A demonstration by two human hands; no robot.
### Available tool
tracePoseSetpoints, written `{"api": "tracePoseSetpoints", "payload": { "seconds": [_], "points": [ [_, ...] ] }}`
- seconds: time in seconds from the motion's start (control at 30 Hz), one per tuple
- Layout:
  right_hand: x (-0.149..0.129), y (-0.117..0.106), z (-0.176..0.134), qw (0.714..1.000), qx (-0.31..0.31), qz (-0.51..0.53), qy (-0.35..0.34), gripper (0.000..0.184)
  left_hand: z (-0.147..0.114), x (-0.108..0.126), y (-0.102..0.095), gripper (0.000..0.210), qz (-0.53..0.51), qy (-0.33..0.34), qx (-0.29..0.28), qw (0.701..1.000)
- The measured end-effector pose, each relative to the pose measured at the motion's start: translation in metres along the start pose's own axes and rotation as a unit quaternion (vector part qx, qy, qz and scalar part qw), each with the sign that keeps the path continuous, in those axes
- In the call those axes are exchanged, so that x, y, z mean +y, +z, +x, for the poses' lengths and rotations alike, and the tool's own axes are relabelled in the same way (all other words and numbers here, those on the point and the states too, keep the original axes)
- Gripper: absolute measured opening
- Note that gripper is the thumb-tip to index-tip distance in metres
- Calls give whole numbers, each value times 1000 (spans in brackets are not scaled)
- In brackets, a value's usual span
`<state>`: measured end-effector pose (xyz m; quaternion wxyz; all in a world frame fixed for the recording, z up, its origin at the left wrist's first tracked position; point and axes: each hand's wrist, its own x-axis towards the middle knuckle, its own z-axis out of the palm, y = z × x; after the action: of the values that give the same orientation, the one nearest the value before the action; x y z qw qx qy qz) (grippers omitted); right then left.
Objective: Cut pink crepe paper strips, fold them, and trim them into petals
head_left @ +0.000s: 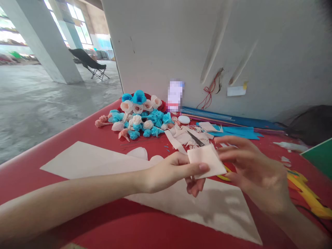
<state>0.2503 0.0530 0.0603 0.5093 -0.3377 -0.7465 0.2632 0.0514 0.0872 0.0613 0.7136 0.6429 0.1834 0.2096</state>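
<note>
My left hand (172,169) pinches a square of folded cream crepe paper (206,157) between thumb and fingers, above the table. Close to the paper's right edge is my right hand (259,169), slightly blurred, its fingers apart; whether a fingertip touches the paper I cannot tell. Behind the square lie scissors (196,139) with their blades pointing away from me, their yellow handle partly hidden by my hands and the paper. Beneath my hands a long cream paper sheet (85,160) stretches across the red table (103,224). Rounded cream paper pieces (138,153) rest on that sheet.
Blue, cream and pink paper flowers (145,117) are heaped at the back. Paper scraps (181,135) surround the scissors. A yellow glue gun (308,195) lies at the right, near a green board (321,159). A blurred-out phone (175,95) leans against the wall.
</note>
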Motion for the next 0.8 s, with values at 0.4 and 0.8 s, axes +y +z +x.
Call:
{"api": "tracePoseSetpoints", "payload": {
  "seconds": [0.4, 0.8],
  "points": [
    [-18, 19, 1, 963, -25, -15, 269, 25, -1, -1, 4, 43, 230, 15, 65, 971],
    [-3, 17, 3, 944, -100, 0, 313, 27, 5, -29, -9, 44, 182, 19, 54, 982]
  ]
}}
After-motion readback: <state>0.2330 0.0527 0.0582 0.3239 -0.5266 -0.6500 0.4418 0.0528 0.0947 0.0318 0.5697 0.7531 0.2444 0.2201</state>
